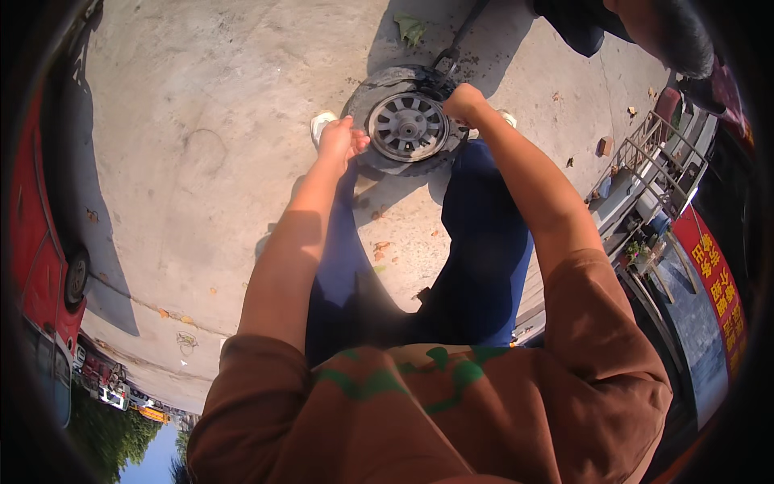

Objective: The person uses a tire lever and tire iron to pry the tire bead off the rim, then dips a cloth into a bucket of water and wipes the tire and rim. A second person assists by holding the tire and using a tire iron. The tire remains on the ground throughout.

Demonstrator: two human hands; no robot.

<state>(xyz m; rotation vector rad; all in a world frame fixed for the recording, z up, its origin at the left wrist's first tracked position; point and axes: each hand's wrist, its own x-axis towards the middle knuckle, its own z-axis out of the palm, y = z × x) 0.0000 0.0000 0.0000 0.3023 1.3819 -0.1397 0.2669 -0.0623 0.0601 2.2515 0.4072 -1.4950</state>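
Note:
A wheel with a spoked metal rim (409, 127) and a black, dusty tyre (364, 97) lies flat on the ground between my feet. My left hand (342, 140) is at the tyre's left side, its fingers loosely bent and apart, with nothing visible in them. At the tyre's upper right edge, my right hand (465, 105) is closed in a fist. Whatever it grips, if anything, is hidden from view. A dark bar-like metal part (447, 58) reaches the tyre's far edge from above, close to my right hand.
Another person's dark-clothed leg (574, 28) is at the far right. A metal rack (657, 157) and a red banner (713, 282) stand along the right. A red vehicle (44, 218) is parked at the left. Dry leaves lie on the concrete ground (201, 89).

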